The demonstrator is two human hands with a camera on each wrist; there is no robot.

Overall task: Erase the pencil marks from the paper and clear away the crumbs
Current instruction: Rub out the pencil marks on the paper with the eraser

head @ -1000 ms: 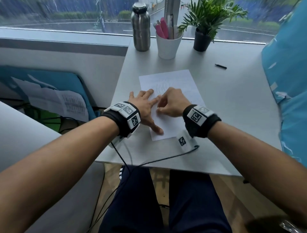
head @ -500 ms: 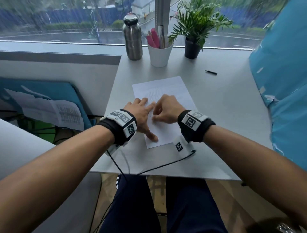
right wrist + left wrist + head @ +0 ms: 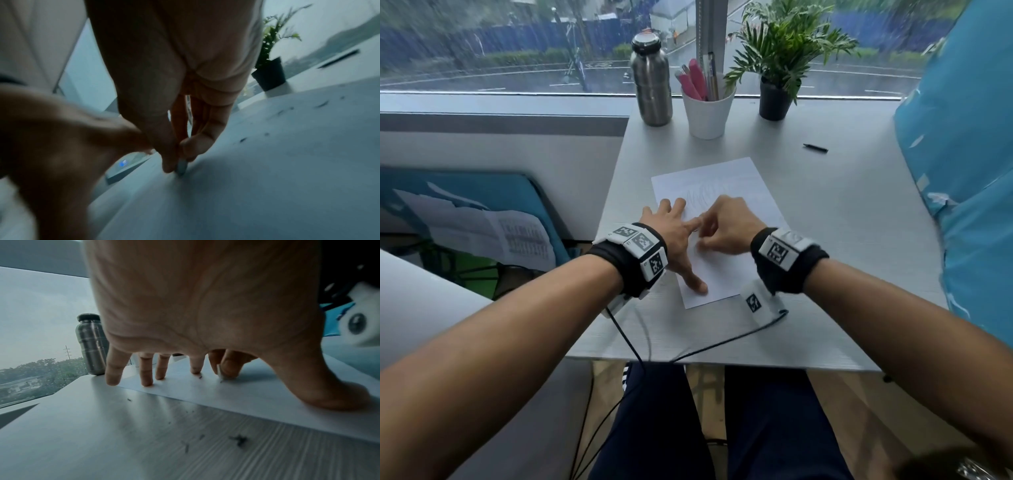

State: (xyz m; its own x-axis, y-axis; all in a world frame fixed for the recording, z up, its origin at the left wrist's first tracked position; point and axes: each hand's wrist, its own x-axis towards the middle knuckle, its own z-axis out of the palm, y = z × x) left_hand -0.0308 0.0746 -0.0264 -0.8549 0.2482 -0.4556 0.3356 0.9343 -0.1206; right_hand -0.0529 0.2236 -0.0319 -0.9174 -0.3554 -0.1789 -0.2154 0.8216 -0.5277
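Rain-streaked window (image 3: 517, 44) behind; pale grey wood-grain desk (image 3: 842, 240) runs up to the sill. White sheet of paper (image 3: 743, 178) lies flat at desk centre, faint pencil scribbles (image 3: 705, 197) just beyond the grip. Left hand (image 3: 671, 233) spread flat, fingers straight, fingertips (image 3: 146, 381) and thumb pressing the sheet's left edge, gripping nothing. Right hand (image 3: 726, 228) just right of it, touching its index finger, fingers curled, thumb and fingertips pinching a small grey-white eraser (image 3: 182, 165) whose tip meets the paper. Far beyond the grip: steel bottle (image 3: 651, 78), white cup of pens (image 3: 707, 109), potted green plant (image 3: 777, 68); black pen (image 3: 815, 147) off right. Dark eraser crumbs (image 3: 238, 438) scattered on the desk left of the sheet, more on the paper (image 3: 320, 104) right of the grip.
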